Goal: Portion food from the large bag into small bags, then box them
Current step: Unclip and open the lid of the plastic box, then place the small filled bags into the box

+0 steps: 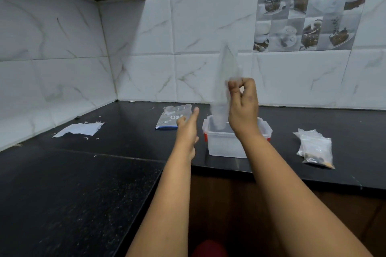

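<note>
My right hand [243,106] pinches a clear, blurred small bag [224,81] that stands upright above the clear plastic box [225,146] with red latches. My left hand [188,129] hovers left of the box with its fingers relaxed and holds nothing. Behind the left hand the large printed bag [169,117] lies flat on the black counter [104,173]. At the right, a pile of small filled bags [316,148] with dark food inside lies on the counter.
A torn white paper sheet [80,129] and small scraps lie at the counter's left. White tiled walls close off the back and left. A wooden cupboard hangs at the upper left. The counter's front edge runs below the box.
</note>
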